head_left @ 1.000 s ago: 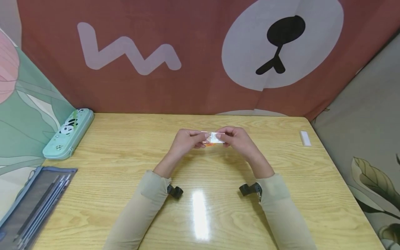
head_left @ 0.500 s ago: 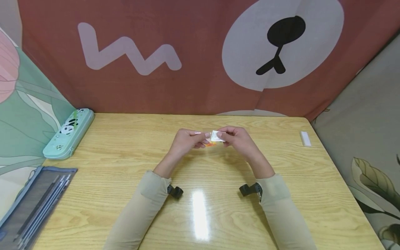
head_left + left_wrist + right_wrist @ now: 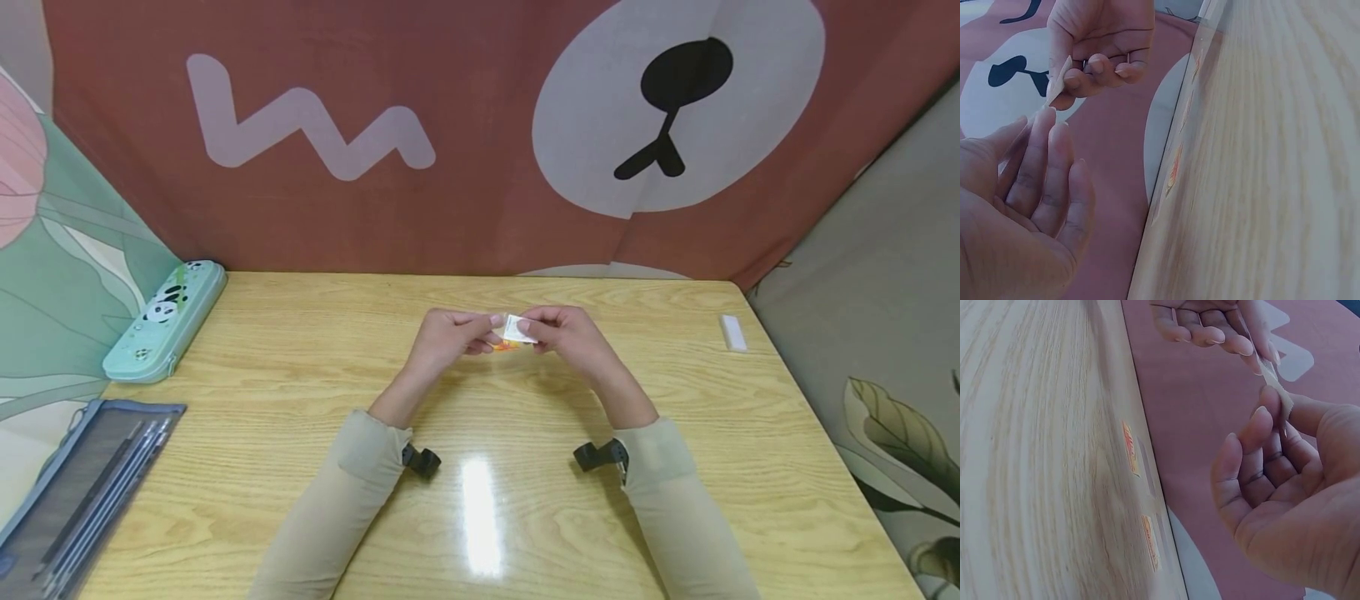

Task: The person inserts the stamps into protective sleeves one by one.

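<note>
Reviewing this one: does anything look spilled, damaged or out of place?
Nothing looks spilled or clearly damaged. The oddest sight is the red-orange printed patches near the far edge of the table, which resemble stray packaging; whether they're separate I can't tell. The left hand and right hand pinch a small white piece.

We are looking at a small indoor corner, walled by printed fabric on three sides; whether it belongs to a home, a classroom or a studio, we cannot tell. A red-brown cloth (image 3: 480, 142) with a cartoon animal's muzzle backs the wood-grain counter (image 3: 300, 358), a green floral panel (image 3: 67, 275) flanks it on the left and a grey leaf-print panel (image 3: 862, 275) on the right. Stationery makes it look to us like a study spot: along the left lie a mint panda case (image 3: 165, 321) and, nearer us, a blue-edged see-through pouch (image 3: 146, 407) holding slim pencil-shaped sticks (image 3: 105, 508).
</note>
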The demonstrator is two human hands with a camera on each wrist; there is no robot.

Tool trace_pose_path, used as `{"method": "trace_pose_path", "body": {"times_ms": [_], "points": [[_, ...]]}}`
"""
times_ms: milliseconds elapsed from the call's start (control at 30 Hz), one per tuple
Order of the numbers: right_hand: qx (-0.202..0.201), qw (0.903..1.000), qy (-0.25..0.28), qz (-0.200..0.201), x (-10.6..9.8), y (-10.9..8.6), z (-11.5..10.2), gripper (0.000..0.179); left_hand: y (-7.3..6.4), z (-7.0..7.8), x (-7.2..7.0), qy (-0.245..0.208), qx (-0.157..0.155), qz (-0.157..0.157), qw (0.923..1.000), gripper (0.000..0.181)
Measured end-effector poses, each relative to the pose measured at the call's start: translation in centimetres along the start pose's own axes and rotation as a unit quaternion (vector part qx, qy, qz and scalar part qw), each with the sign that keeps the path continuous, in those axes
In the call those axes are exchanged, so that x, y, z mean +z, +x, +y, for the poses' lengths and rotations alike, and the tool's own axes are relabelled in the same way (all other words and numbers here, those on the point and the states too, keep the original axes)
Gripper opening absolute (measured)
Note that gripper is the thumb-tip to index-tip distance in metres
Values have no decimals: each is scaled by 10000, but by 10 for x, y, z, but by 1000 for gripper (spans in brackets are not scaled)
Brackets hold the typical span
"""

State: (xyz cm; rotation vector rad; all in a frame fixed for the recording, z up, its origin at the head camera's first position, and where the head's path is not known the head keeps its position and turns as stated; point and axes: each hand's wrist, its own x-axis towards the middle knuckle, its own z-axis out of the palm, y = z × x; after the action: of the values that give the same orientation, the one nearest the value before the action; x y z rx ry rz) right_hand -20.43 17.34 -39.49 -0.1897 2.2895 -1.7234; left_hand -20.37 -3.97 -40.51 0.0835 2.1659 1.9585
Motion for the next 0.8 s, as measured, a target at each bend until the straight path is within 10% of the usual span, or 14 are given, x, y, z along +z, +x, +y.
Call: {"method": "trace_pose_path", "body": {"times_ms": [800], "points": [[34, 10000, -12, 83, 0, 1, 0, 30, 0, 0, 3, 36, -67, 220, 9997, 35]]}}
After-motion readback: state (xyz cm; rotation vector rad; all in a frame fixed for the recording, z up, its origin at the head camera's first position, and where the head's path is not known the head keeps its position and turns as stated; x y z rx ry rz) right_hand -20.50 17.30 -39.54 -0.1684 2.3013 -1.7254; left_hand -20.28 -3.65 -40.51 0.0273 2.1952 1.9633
